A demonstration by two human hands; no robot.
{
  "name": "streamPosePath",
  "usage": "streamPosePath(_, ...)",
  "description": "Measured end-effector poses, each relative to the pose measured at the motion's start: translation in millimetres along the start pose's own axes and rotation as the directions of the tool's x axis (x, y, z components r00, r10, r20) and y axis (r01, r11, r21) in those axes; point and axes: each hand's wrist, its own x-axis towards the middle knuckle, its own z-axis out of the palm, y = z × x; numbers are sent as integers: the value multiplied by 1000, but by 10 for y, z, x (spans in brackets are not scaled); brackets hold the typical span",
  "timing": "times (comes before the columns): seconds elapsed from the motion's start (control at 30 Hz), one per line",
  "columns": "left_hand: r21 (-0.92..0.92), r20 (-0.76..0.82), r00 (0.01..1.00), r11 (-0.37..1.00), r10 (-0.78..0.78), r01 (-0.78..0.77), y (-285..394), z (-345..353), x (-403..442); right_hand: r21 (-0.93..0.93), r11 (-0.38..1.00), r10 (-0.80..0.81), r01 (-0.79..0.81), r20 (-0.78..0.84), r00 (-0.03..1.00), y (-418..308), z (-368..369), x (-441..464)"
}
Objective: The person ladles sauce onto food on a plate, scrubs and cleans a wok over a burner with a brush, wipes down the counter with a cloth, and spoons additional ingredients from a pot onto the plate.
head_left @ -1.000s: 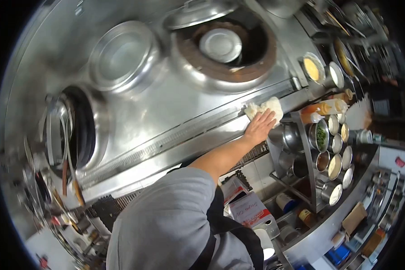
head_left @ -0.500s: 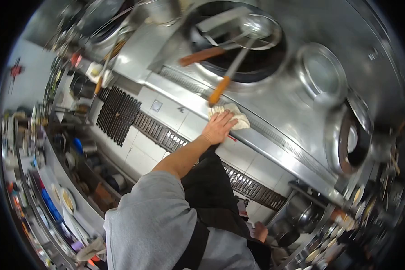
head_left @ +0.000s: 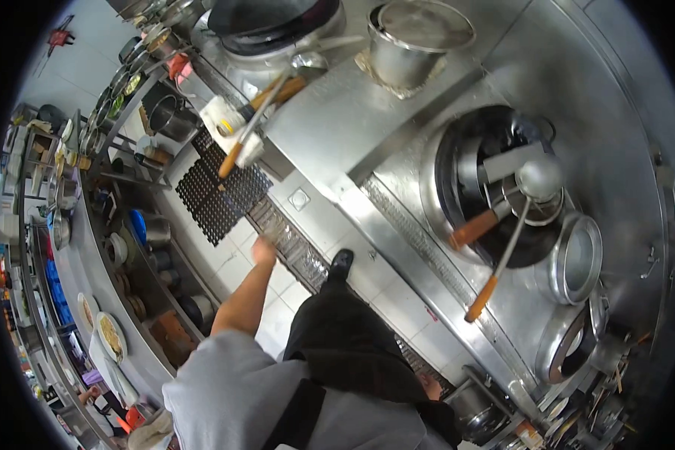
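Observation:
My left hand (head_left: 263, 249) is low over the walkway floor, near the black rubber mat (head_left: 217, 187). It is smeared by motion, so its fingers and anything in them do not show clearly. Only part of my right hand (head_left: 430, 387) appears beside my dark apron; its fingers are hidden. On the steel range to the right, a large wok (head_left: 450, 169) carries a ladle (head_left: 540, 177) with an orange wooden handle, a wire strainer and a wooden-handled tool (head_left: 474, 228). A white cloth (head_left: 221, 112) lies at the far range edge, with another orange-handled utensil (head_left: 236, 156) across it.
A lidded steel pot (head_left: 405, 56) stands on the range, with another wok (head_left: 277, 22) beyond. A steel basin (head_left: 577, 259) sits at the right. Shelving with plates of food (head_left: 111, 336) runs along the left. A drain grate (head_left: 289, 240) crosses the tiled floor.
My left hand has left the range edge, where it pressed a cream cloth, and swung left over the floor. That cloth no longer shows there. The view has shifted left, and a shoe now shows.

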Motion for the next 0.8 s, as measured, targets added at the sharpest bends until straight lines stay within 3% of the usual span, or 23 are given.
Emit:
streamPosePath(0.07,-359,-56,959,902,-277,240,-163,-359,212,-37,999,9,-10,-30,1000,-336,-19,193)
streamPosePath(0.13,-378,-159,986,926,-45,-19,-70,-493,537,-85,996,15,-18,-44,999,-744,-132,322)
streamPosePath(0.17,-395,-211,977,911,32,-115,307,-673,574,-53,994,95,-95,3,995,-956,-195,377)
streamPosePath(0.2,-328,-325,927,897,186,-295,783,-905,477,-21,985,170,-170,48,984,-1097,-219,444)
streamPosePath(0.23,-324,-374,883,852,284,-412,1192,-1069,412,-100,990,104,-100,40,994,-1033,-166,538)
streamPosePath(0.3,-102,-499,664,723,557,-683,1710,-1052,554,-99,994,51,-50,1,999,-999,-86,642)
streamPosePath(0.37,57,-456,423,500,783,-864,2220,-944,753,-24,999,22,-22,-33,999,-631,106,798)
streamPosePath(0.43,255,-176,324,361,929,-897,2512,-654,1246,-54,998,31,-32,-27,999,-725,57,748)
streamPosePath(0.5,456,-110,350,360,930,-814,2788,-423,1989,-131,991,25,-22,18,1000,-1013,-100,621)
streamPosePath(0.57,596,-300,449,533,842,-601,3301,-630,2294,-114,990,86,-83,23,996,-911,-124,568)
streamPosePath(0.6,503,-390,454,599,801,-624,3508,-697,2456,-91,985,148,-144,45,988,-858,-127,482)
streamPosePath(0.63,465,-370,528,644,765,-607,3727,-848,2380,-86,984,163,-159,44,986,-825,-126,436)
streamPosePath(0.67,466,-458,441,631,772,-620,3837,-860,2353,-114,977,183,-180,17,983,-906,-147,410)
streamPosePath(0.73,473,-502,386,619,774,-626,3899,-856,2157,-167,957,235,-237,-30,971,-964,-164,211)
streamPosePath(0.77,409,-468,443,632,765,-658,3878,-899,1897,-221,961,161,-164,-31,986,-798,-104,191)
streamPosePath(0.8,374,-437,429,593,791,-713,3788,-774,1750,-212,961,178,-180,-28,984,-730,-56,145)
